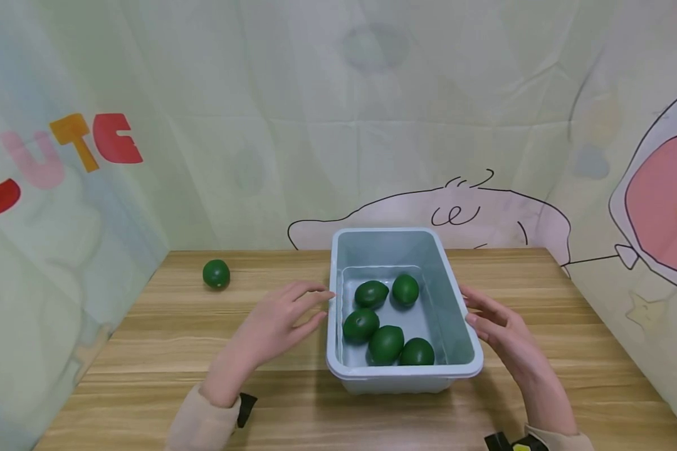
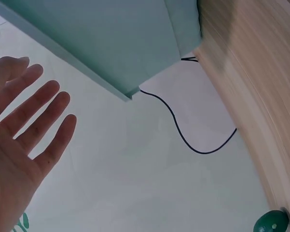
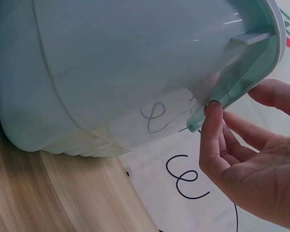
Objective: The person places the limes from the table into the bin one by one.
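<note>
A pale blue-grey plastic bin [image 1: 404,371] stands on the table with several dark green, lime-like fruits inside, one of them a fruit [image 1: 405,290] near the middle. My left hand [image 1: 284,319] is beside the bin's left rim, fingers loosely spread and holding nothing; the left wrist view shows a gap between fingers and bin. On the other side, my right hand [image 1: 499,329] holds the right rim, its fingers [image 3: 213,123] curled under the lip and the thumb against the edge. Another green fruit [image 1: 216,274] lies on the table at the far left.
The wooden table [image 1: 163,351] runs back to a printed cloth backdrop [image 1: 248,156], which also hangs along both sides. The bin stands near the table's back edge.
</note>
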A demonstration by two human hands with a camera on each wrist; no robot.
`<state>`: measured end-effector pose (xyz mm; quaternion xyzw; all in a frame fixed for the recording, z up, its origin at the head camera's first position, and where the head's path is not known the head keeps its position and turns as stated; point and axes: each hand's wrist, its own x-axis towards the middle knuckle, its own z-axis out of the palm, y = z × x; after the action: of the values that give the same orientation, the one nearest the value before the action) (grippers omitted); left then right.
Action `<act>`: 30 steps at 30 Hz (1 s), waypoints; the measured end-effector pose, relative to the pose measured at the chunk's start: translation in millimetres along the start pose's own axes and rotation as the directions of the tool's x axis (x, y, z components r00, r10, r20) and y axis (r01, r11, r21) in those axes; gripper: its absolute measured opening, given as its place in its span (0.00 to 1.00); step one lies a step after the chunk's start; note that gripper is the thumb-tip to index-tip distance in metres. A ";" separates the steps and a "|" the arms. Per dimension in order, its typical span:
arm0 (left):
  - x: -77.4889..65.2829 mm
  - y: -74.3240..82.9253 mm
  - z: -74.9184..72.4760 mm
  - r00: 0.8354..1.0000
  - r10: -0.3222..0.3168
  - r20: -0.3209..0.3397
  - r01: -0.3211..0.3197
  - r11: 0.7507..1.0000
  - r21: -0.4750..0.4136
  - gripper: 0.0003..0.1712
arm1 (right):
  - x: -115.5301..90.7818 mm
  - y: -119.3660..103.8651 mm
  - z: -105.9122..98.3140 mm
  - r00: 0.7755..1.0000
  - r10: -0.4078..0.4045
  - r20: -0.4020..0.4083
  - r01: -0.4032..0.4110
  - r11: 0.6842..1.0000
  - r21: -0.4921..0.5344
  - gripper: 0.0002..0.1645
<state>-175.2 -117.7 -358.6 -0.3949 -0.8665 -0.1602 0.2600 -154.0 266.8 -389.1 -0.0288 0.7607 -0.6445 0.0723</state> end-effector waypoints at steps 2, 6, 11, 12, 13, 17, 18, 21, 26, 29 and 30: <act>-1.6 -2.8 -1.6 1.000 -0.016 -0.003 0.016 1.000 0.006 0.21 | -0.1 0.2 -0.2 1.000 -0.002 0.001 0.002 1.000 0.001 0.34; -4.8 -9.2 -3.2 0.999 -0.040 -0.010 0.040 0.999 0.015 0.20 | -0.5 0.5 -0.3 1.000 0.001 0.000 -0.001 1.000 0.002 0.34; -9.6 -18.0 -1.9 0.998 -0.052 -0.022 0.053 0.998 0.024 0.20 | -1.1 0.3 -0.4 1.000 0.011 -0.005 -0.011 1.000 -0.006 0.34; -10.4 -19.5 -1.4 0.998 -0.055 -0.021 0.055 0.998 0.026 0.20 | -1.1 0.1 -0.4 1.000 0.011 -0.005 -0.011 1.000 -0.007 0.34; -11.1 -20.8 -1.1 0.998 -0.059 -0.018 0.060 0.998 0.027 0.20 | -1.1 0.0 -0.5 1.000 0.011 -0.005 -0.011 1.000 -0.008 0.34; -13.5 -25.2 0.7 0.997 -0.080 0.002 0.079 0.996 0.036 0.20 | -1.2 -0.4 -0.7 1.000 0.006 -0.005 -0.007 1.000 -0.009 0.34; -14.0 -26.0 1.0 0.996 -0.086 0.009 0.085 0.996 0.038 0.20 | -1.3 -0.4 -0.6 1.000 0.007 -0.005 -0.007 1.000 -0.011 0.34; -16.2 -28.8 1.5 0.993 -0.108 0.037 0.106 0.993 0.043 0.20 | -1.4 -0.9 -0.3 1.000 0.013 -0.008 -0.013 1.000 -0.018 0.34; -21.0 -34.6 1.5 0.988 -0.134 0.074 0.130 0.990 0.048 0.19 | -1.2 -1.9 0.4 0.999 0.029 -0.013 -0.030 0.999 -0.036 0.34; -23.9 -38.3 1.4 0.986 -0.143 0.086 0.138 0.989 0.053 0.18 | -0.9 -2.4 0.5 0.999 0.032 -0.015 -0.033 0.999 -0.043 0.34; -24.7 -39.5 1.4 0.985 -0.146 0.092 0.141 0.988 0.055 0.18 | -0.9 -2.5 0.5 0.999 0.034 -0.017 -0.035 0.998 -0.045 0.34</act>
<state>-192.3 -157.0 -376.8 -0.3322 -0.9077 -0.1387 0.2155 -153.2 266.0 -386.7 -0.0122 0.7759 -0.6261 0.0767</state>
